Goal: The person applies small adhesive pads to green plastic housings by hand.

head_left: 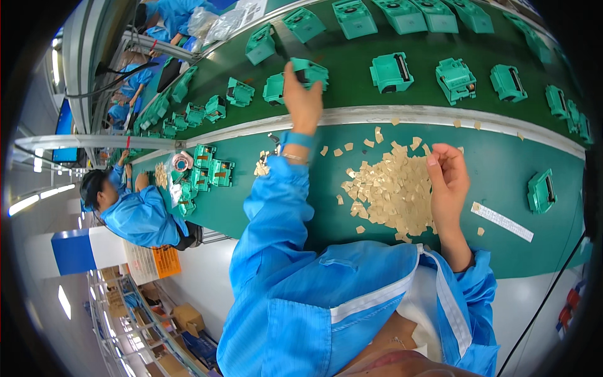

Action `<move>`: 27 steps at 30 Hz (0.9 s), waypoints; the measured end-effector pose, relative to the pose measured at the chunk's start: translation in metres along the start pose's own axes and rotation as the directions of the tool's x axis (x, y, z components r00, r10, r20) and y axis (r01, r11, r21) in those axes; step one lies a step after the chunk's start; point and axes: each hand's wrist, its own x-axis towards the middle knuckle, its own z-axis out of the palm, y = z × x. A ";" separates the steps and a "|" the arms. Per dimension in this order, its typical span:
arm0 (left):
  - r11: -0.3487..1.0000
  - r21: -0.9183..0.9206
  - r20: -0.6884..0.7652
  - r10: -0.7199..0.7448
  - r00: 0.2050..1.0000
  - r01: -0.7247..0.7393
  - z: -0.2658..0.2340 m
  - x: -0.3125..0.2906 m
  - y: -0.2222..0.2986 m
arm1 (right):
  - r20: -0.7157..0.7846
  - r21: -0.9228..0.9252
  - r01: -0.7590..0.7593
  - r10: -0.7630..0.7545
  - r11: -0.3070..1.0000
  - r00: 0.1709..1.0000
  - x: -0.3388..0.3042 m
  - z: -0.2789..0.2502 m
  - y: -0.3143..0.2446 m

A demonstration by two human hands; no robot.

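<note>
My left hand (303,103) reaches over the conveyor, its fingers around the near side of a green plastic housing (313,70); part of the grip is hidden. Closed in a pinch, my right hand (450,179) is at the right side of a heap of small tan pieces (392,188) on the green worktable. A small tan piece (426,149) shows at its fingertips. Loose pieces lie scattered around the heap.
Rows of green housings stand along the dark green conveyor (352,88), behind a metal rail (377,115). One housing (541,191) and a white printed strip (502,221) lie at right. Stacked housings (210,169), a tape roll (182,162) and a co-worker (135,210) are at left.
</note>
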 end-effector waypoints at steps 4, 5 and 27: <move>0.987 0.129 0.125 -0.117 0.985 0.100 0.013 -0.004 0.011 | -0.022 -0.054 0.024 -0.026 0.998 0.999 0.001 -0.006 0.011; 0.995 0.064 0.093 -0.087 0.992 0.081 0.008 -0.010 0.018 | -0.042 -0.071 0.034 -0.037 0.997 0.998 0.001 -0.007 0.012; 0.902 0.264 0.245 -0.404 0.881 0.340 -0.158 -0.094 -0.036 | 0.092 -0.141 0.068 -0.055 0.988 0.994 -0.010 -0.003 -0.004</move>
